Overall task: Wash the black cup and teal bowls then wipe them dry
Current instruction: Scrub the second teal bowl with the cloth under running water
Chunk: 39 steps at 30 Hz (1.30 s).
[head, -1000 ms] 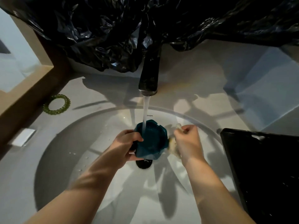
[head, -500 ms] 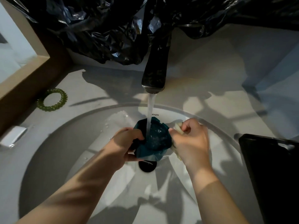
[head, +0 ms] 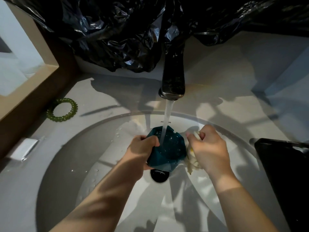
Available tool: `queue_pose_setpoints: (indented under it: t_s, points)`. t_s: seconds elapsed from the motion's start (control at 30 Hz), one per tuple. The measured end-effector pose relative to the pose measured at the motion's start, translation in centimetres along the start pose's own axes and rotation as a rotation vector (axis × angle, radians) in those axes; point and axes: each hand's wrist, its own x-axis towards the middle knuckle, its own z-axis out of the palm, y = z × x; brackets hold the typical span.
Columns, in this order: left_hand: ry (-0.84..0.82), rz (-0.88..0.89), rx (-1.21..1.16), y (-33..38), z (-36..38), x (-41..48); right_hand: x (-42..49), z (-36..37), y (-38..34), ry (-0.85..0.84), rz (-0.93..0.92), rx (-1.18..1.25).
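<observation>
Head camera looks down at a dark faucet whose stream of water falls straight into a teal bowl held directly below the spout. The bowl is faceted with a notched rim, its opening faces up toward the faucet, and droplets shine on its inner wall. It hangs above the black drain, clear of the floor of the white sink.

The left hand, below and to the left of the faucet, grips the bowl's left side: the thumb lies over the rim and the fingers wrap underneath. The right hand, below and to the right of the faucet, is curled tight around a pale yellowish cloth, which bunches out under the palm just beside the bowl's right wall. Whether the cloth touches the bowl cannot be told.

Behind the faucet hangs crumpled black plastic sheeting. Left of the faucet, on the grey counter, lies a green spiral hair tie; further left and nearer the camera sits a small white object, beside a wooden frame. Far right of the faucet, a black tray overlaps the sink's edge.
</observation>
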Motion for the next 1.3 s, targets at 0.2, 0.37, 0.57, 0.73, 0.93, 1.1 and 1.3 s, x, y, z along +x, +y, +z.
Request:
queue_pose_setpoints:
  t_s: [0.2, 0.37, 0.57, 0.73, 0.93, 1.1, 1.3]
  points:
    - [0.096, 0.134, 0.062, 0.1, 0.1, 0.1, -0.2, 0.5, 0.0, 0.009, 0.11, 0.389]
    - [0.141, 0.223, 0.138, -0.1, -0.1, -0.3, -1.3, 0.8, -1.3, -0.388, 0.214, 0.448]
    - [0.19, 0.257, 0.068, 0.1, -0.3, -1.1, -1.9, 2.1, -0.4, -0.299, 0.036, 0.173]
    - [0.154, 0.382, 0.174, 0.1, -0.8, -2.2, -2.5, 3.6, -0.2, -0.309, 0.245, 0.293]
    - [0.185, 0.4, 0.238, 0.0, -1.3, -3.6, -3.0, 3.4, -0.5, -0.587, 0.459, 0.599]
    - [0.081, 0.386, 0.446, -0.5, -0.7, -3.7, -3.0, 4.2, -0.4, -0.246, 0.426, 0.352]
    - [-0.025, 0.395, 0.712, -1.0, 0.2, -3.5, -3.0, 2.8, -1.1, -0.3, -0.287, -0.215]
